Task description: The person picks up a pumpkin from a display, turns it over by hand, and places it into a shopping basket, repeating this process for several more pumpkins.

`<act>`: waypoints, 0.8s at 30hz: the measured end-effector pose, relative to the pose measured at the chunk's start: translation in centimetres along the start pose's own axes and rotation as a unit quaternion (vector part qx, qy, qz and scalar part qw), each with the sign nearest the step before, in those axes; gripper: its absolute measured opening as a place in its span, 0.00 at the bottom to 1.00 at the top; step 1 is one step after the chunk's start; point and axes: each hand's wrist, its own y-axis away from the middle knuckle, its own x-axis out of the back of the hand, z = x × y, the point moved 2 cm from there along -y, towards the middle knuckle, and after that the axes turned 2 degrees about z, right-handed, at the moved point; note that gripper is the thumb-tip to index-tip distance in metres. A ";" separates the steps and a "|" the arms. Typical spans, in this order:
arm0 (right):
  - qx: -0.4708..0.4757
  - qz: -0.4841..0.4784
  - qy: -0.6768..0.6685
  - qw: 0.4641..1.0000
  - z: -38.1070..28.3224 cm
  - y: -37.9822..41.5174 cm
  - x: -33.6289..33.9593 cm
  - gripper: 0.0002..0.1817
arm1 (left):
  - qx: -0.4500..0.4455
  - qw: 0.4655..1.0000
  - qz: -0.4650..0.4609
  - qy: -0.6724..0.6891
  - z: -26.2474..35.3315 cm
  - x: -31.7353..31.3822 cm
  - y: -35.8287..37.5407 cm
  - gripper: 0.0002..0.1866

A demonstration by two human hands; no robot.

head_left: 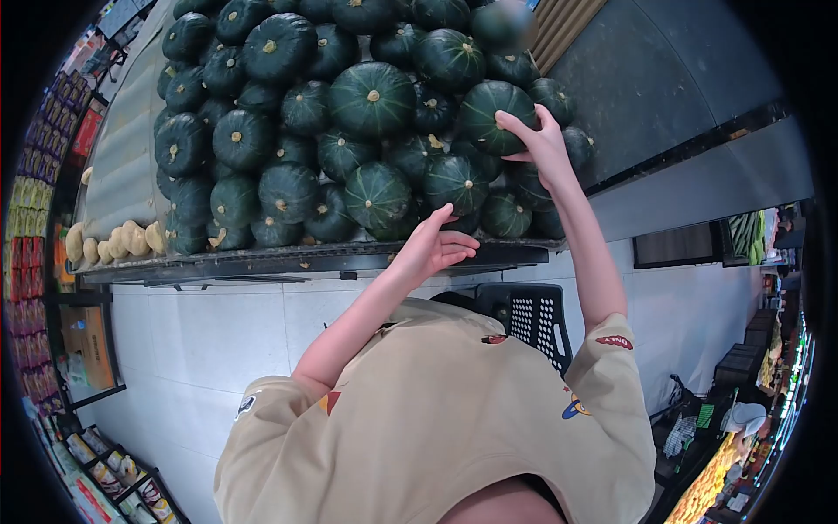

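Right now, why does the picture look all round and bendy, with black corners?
In the head view, a fisheye lens bends the shelf edge and floor into curves and leaves black corners. Even store light, with soft shine on the green squashes. The right hand and left hand look sharp; one blurred patch sits at the top.
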 end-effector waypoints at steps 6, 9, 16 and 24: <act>-0.010 -0.023 -0.009 1.000 -0.3 -0.5 -0.6 0.32 | -0.016 0.999 -0.034 0.017 -0.1 0.6 -0.4 0.31; -0.040 -0.041 -0.011 0.998 0.0 -0.6 -0.9 0.33 | -0.009 0.999 -0.035 0.023 -0.2 0.7 -0.6 0.30; -0.044 -0.017 0.040 0.998 0.1 -0.7 -2.0 0.40 | -0.010 0.999 -0.024 0.018 0.1 0.0 -1.0 0.28; -0.068 -0.073 0.038 0.994 -0.1 -1.5 -1.9 0.42 | -0.017 0.999 -0.029 0.036 0.2 -0.1 -1.4 0.28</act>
